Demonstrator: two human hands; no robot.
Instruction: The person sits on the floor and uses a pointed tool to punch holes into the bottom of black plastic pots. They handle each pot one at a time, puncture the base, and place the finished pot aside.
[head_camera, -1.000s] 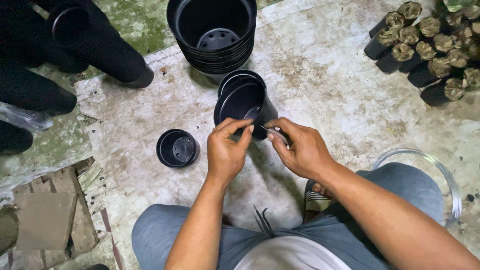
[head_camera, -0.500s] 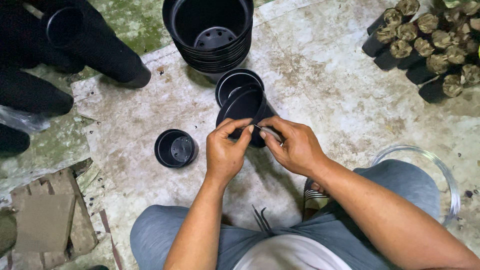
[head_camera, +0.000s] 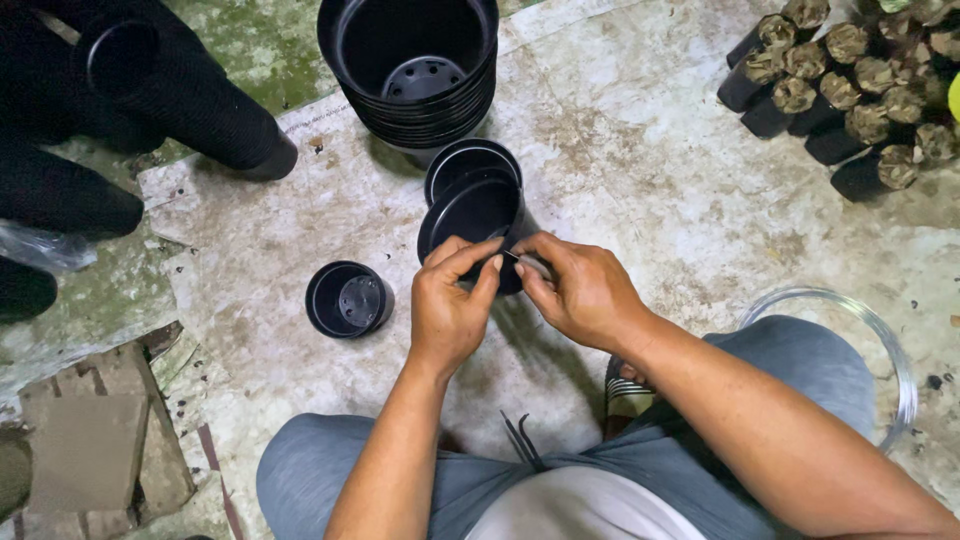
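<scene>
the left hand (head_camera: 452, 305) curls its thumb and fingers around the near rim of a small black plastic pot (head_camera: 470, 220), tilted on its side on the stained concrete floor (head_camera: 650, 180). the right hand (head_camera: 580, 290) pinches a thin grey metal piece (head_camera: 532, 265) just beside that rim, fingers closed on it. left of the hands sits a smaller black round pot (head_camera: 347, 299), upright. farther off stands a stack of large black plastic pots (head_camera: 418, 65); at far right, a cluster of soil-filled black seedling tubes (head_camera: 850, 75).

A tall stack of large black pots (head_camera: 415, 70) stands upright; a small black pot (head_camera: 347, 299) sits apart — soil-filled seedling bags (head_camera: 850, 85) cluster well away; a clear ring (head_camera: 880, 340) lies nearby.
</scene>
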